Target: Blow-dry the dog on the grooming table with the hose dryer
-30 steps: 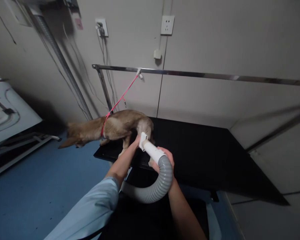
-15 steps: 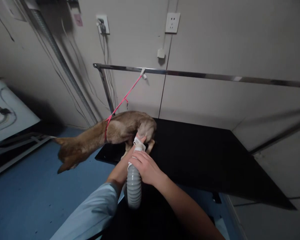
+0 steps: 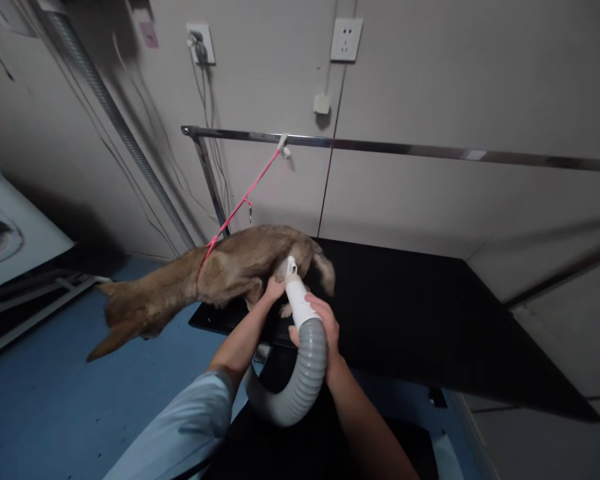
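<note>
A brown animal (image 3: 240, 257) with large ears stands on the black table (image 3: 395, 313), its head lowered past the left edge. A pink leash (image 3: 245, 199) runs from around its neck and chest up to a metal bar. My right hand (image 3: 324, 323) is wrapped round the white nozzle (image 3: 301, 303) of a grey ribbed hose (image 3: 307, 370). The nozzle tip points at the animal's hindquarters. My left hand (image 3: 275, 288) reaches under the animal's rear belly and leg; its fingers are mostly hidden there.
The metal bar (image 3: 380, 147) crosses above the table near the wall. Two sockets (image 3: 347, 40) and cables are on the wall. Another ribbed hose (image 3: 115, 117) hangs at the left. A white surface on a frame (image 3: 20, 227) stands at the far left above the blue floor.
My right hand and the nozzle have moved right, and the hose now bends more widely. The animal's hind part has shifted, showing its tail, and its head has moved left and slightly down.
</note>
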The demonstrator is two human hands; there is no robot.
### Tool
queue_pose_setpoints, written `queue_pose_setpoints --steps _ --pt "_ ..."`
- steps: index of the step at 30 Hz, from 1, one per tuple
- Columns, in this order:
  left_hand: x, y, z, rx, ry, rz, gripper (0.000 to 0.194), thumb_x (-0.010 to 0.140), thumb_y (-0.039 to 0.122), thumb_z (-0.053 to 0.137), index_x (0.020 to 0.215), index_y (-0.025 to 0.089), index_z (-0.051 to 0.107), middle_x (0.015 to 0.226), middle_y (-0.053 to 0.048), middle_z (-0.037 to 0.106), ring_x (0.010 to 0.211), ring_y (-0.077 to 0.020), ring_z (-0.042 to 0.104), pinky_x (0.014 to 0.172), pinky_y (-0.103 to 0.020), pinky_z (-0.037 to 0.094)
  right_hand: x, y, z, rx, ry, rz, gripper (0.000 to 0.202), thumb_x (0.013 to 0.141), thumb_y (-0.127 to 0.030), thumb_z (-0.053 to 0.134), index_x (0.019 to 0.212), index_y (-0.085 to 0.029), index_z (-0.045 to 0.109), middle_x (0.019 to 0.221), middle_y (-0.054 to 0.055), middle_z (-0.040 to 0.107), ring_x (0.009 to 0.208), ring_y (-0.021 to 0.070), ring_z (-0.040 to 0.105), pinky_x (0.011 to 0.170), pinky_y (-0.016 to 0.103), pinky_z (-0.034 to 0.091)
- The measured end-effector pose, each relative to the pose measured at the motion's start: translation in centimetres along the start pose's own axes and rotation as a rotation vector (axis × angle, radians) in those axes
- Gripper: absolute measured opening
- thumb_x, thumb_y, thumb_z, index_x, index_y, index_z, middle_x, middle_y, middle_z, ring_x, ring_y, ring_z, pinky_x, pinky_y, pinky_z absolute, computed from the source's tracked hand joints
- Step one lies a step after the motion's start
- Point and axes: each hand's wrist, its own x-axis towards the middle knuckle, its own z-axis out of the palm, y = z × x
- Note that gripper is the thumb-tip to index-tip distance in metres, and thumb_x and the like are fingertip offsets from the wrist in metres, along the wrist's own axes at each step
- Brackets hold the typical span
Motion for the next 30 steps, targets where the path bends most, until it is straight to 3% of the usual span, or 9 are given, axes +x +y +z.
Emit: queue_pose_setpoints --steps 6,11,13,17,19,21,26,28,30 --pt "1.6 -2.2 -0.3 -0.077 -0.024 0.033 0.019 0.087 -0.001 0.071 0.095 0.016 0.067 0.092 -0.005 0.079 0.121 -0.0291 0.069 0.111 -0.038 0.052 -2.2 1.6 -1.7 0.031 0.157 0.257 0.062 0.077 -0.035 0.088 0.132 -0.023 0.064 0.133 0.014 0.078 0.124 0.0317 0.078 0.109 0.052 0.063" --pt "2.5 -2.7 -1.2 -0.087 0.027 0.024 0.026 0.090 0.002 0.074 0.115 0.006 0.069 0.121 -0.015 0.081 0.130 -0.0280 0.066 0.117 -0.038 0.047 -4.3 4.4 -2.1 -0.048 -0.014 0.448 0.057 0.073 -0.035 0.086 0.126 -0.021 0.069 0.115 0.009 0.081 0.098 0.0256 0.079 0.088 0.039 0.067" --pt "2.5 -2.9 -1.6 -0.106 0.014 0.044 0.037 0.084 0.001 0.079 0.120 0.006 0.071 0.133 -0.018 0.078 0.133 -0.0286 0.066 0.119 -0.038 0.046 -4.3 4.5 -1.3 -0.054 -0.210 0.464 0.054 0.076 -0.032 0.082 0.128 -0.022 0.069 0.115 0.006 0.079 0.096 0.0238 0.078 0.089 0.037 0.066" --pt "2.0 -3.3 -2.2 -0.128 0.012 0.044 0.048 0.074 0.003 0.087 0.120 0.014 0.077 0.141 -0.017 0.075 0.137 -0.0314 0.066 0.122 -0.041 0.045 -2.9 1.9 2.0 -0.156 -0.832 0.276 0.052 0.087 -0.007 0.067 0.136 -0.024 0.069 0.138 0.011 0.072 0.124 0.0262 0.071 0.111 0.041 0.058" --pt "1.9 -3.3 -2.5 -0.144 0.037 0.047 0.051 0.073 0.004 0.088 0.121 0.016 0.078 0.140 -0.015 0.076 0.138 -0.0322 0.065 0.125 -0.044 0.044 -2.1 0.1 3.8 -0.245 -1.088 0.126 0.050 0.088 -0.005 0.069 0.135 -0.022 0.069 0.132 0.013 0.073 0.121 0.0278 0.070 0.108 0.041 0.058" --pt "2.0 -3.2 -2.7 -0.177 0.063 0.061 0.055 0.072 0.004 0.088 0.124 0.018 0.079 0.136 -0.013 0.078 0.138 -0.0326 0.065 0.126 -0.045 0.043 -1.7 -1.2 5.2 -0.316 -1.222 0.046 0.046 0.087 -0.007 0.073 0.132 -0.020 0.069 0.124 0.013 0.073 0.115 0.0285 0.071 0.100 0.040 0.059" --pt "2.6 -3.2 -2.8 -0.331 0.128 0.019 0.048 0.074 0.004 0.084 0.119 0.017 0.078 0.123 -0.010 0.081 0.136 -0.0288 0.067 0.125 -0.042 0.044 -2.2 -1.3 5.1 -0.340 -1.136 0.077 0.049 0.086 -0.004 0.073 0.132 -0.020 0.069 0.125 0.013 0.072 0.118 0.0284 0.070 0.105 0.041 0.058" --pt "2.9 -3.5 -2.8 -0.435 0.139 -0.079 0.034 0.082 0.008 0.079 0.116 0.014 0.076 0.114 -0.010 0.082 0.130 -0.0269 0.069 0.121 -0.040 0.047 -3.0 -0.6 4.0 -0.283 -1.021 0.132 0.054 0.086 -0.003 0.072 0.137 -0.021 0.068 0.132 0.014 0.072 0.122 0.0287 0.069 0.108 0.042 0.059" --pt "3.2 -3.8 -2.8 -0.551 0.117 -0.163 0.022 0.092 0.013 0.070 0.113 0.012 0.075 0.102 -0.010 0.082 0.122 -0.0256 0.072 0.116 -0.039 0.049 -3.9 0.1 2.8 -0.233 -0.820 0.190 0.057 0.088 -0.002 0.067 0.141 -0.023 0.067 0.142 0.014 0.069 0.132 0.0290 0.067 0.114 0.044 0.057"
